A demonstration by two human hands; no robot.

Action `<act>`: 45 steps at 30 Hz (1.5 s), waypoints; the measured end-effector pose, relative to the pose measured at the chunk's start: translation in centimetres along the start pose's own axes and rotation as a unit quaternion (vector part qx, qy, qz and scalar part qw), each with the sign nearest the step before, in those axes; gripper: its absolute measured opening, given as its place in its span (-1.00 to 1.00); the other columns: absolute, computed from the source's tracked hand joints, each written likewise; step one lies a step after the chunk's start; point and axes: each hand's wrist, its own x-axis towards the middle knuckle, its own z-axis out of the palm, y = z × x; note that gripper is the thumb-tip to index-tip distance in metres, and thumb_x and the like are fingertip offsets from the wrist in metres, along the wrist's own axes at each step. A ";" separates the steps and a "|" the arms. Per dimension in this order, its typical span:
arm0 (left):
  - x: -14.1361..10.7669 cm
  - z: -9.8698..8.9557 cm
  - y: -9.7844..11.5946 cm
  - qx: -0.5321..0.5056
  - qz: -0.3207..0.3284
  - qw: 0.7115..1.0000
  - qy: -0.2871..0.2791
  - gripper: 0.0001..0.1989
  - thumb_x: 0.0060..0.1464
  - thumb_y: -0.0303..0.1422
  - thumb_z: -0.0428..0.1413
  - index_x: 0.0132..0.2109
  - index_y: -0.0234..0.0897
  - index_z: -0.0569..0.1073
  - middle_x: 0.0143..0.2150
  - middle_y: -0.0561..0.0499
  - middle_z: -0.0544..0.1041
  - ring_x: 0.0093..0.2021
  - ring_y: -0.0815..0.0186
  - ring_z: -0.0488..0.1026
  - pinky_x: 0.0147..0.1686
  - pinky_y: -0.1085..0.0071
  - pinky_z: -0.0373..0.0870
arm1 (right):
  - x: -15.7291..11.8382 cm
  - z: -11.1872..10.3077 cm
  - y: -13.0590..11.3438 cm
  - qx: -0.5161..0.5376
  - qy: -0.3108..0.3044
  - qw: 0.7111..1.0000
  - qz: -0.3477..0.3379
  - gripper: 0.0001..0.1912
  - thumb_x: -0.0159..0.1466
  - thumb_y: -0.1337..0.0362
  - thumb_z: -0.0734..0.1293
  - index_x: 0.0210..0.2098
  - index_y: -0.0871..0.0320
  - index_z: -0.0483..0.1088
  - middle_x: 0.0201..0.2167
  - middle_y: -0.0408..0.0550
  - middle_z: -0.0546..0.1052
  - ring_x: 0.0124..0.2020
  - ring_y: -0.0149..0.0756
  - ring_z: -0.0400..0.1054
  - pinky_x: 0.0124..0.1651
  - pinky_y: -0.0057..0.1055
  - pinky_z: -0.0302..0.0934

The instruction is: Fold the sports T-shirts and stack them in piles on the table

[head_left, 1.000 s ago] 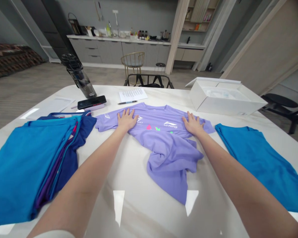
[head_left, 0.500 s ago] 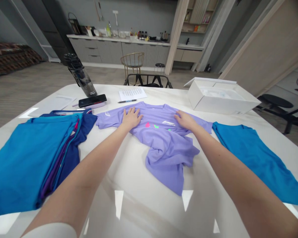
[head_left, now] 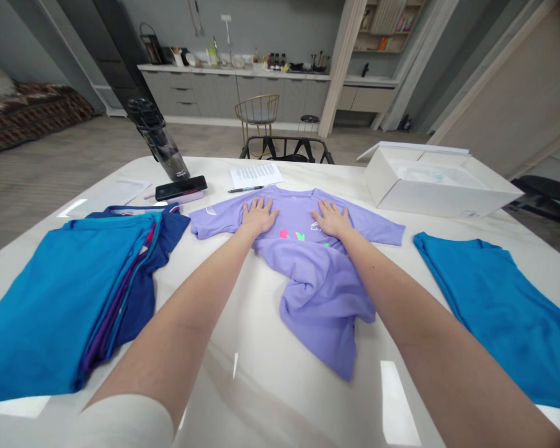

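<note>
A lavender T-shirt (head_left: 297, 214) lies on the white table (head_left: 242, 311), its collar at the far side and both sleeves spread outward. Its lower part is bunched and twisted toward me. My left hand (head_left: 259, 216) rests flat on the chest near the left sleeve, fingers spread. On the other side of the chest, my right hand (head_left: 332, 219) also lies flat with fingers apart, partly covering a white logo. Pink and green prints show between the hands, just above the fold.
At left is a stack of folded blue and purple clothes (head_left: 70, 292); at right lies a folded blue garment (head_left: 499, 305). An open white box (head_left: 443, 186) stands at the back right. A phone (head_left: 181, 187), pen (head_left: 246, 189), printed paper (head_left: 256, 175) and dark clear cylinder (head_left: 168, 152) sit along the far side.
My right hand has moved inward from the right sleeve side onto the chest, now over the logo. My left hand stays on its side of the chest. The view has shifted slightly.
</note>
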 end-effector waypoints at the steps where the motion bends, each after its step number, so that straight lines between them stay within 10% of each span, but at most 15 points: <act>1: -0.5 0.0 0.3 0.001 0.016 1.000 0.006 -0.29 0.39 0.02 -0.30 0.52 -0.19 0.10 0.59 -0.16 -0.04 0.57 -0.07 -0.14 0.45 -0.27 -0.27 | -0.7 -0.1 -0.3 -0.002 0.008 1.000 -0.018 -0.26 0.50 -0.15 -0.02 0.53 0.07 -0.01 0.56 0.07 -0.07 0.56 0.04 -0.22 0.45 0.37 -0.39; 5: -3.6 -0.1 1.9 0.000 0.107 0.994 -0.013 -0.41 0.43 -0.05 -0.21 0.45 -0.16 0.24 0.53 -0.20 0.14 0.53 -0.02 0.02 0.42 -0.28 -0.14 | -5.2 -0.6 -1.5 0.003 0.033 0.992 -0.118 -0.38 0.49 -0.07 0.14 0.41 0.09 0.26 0.51 0.13 0.11 0.51 0.05 -0.05 0.45 0.28 -0.21; 13: -11.1 -1.4 4.8 -0.112 0.298 0.946 -0.058 -0.53 0.36 -0.09 0.02 0.20 -0.26 0.54 0.18 -0.11 0.60 0.16 0.15 0.52 0.18 0.35 0.37 | -15.7 -2.7 -0.4 0.050 0.028 0.989 -0.136 -0.53 0.38 -0.15 0.31 -0.04 0.07 0.61 0.01 0.03 0.61 0.08 -0.07 0.45 0.14 -0.24 0.26; 20: -16.4 -2.2 6.7 -0.023 0.251 0.967 0.039 -0.68 0.29 -0.42 0.00 0.05 -0.24 0.58 0.07 -0.15 0.61 0.13 0.07 0.52 0.15 0.16 0.38 | -22.3 -4.1 -2.1 -0.072 0.052 0.992 -0.095 -0.71 0.42 0.18 0.30 0.05 0.10 0.54 0.00 0.15 0.60 0.07 0.02 0.45 0.14 -0.13 0.20; 25: -20.2 -4.0 5.3 -0.050 0.202 0.974 0.088 -0.70 0.18 -0.47 0.01 -0.04 -0.23 0.57 -0.04 -0.12 0.62 0.05 0.10 0.53 0.12 0.18 0.40 | -26.7 -5.2 -6.8 0.048 0.042 0.989 -0.134 -0.72 0.41 0.16 0.32 0.02 0.11 0.55 -0.12 0.07 0.65 -0.09 -0.04 0.51 -0.03 -0.27 0.27; 32: -27.8 -4.7 3.0 -0.152 0.232 0.959 0.068 -0.65 0.11 -0.57 -0.06 -0.14 -0.23 0.58 -0.10 -0.03 0.62 -0.02 0.22 0.54 0.09 0.31 0.44 | -31.7 -2.7 -12.2 0.330 -0.163 0.882 -0.294 -0.61 0.34 0.17 0.40 0.14 0.09 0.52 -0.12 -0.11 0.66 -0.18 -0.26 0.54 -0.10 -0.38 0.37; 38: -33.9 -1.6 4.6 -0.088 0.222 0.970 0.045 -0.66 0.37 -0.36 -0.04 0.19 -0.27 0.46 0.10 -0.17 0.53 0.10 0.14 0.51 0.15 0.20 0.43 | -31.6 -0.3 -8.5 0.166 0.071 0.964 -0.193 -0.75 0.44 0.32 0.27 0.02 0.16 0.53 0.03 0.06 0.60 0.09 -0.15 0.45 0.21 -0.23 0.27; 45: -36.2 1.5 3.5 -0.015 0.162 0.986 0.033 -0.23 0.31 -0.12 0.13 0.48 -0.37 0.07 0.47 -0.46 0.13 0.46 -0.13 0.17 0.37 -0.04 0.18 | -35.5 -0.7 -5.7 -0.089 0.045 0.991 -0.093 -0.64 0.54 0.15 0.13 0.13 0.21 0.39 0.05 0.19 0.55 0.04 -0.05 0.48 0.05 -0.26 0.35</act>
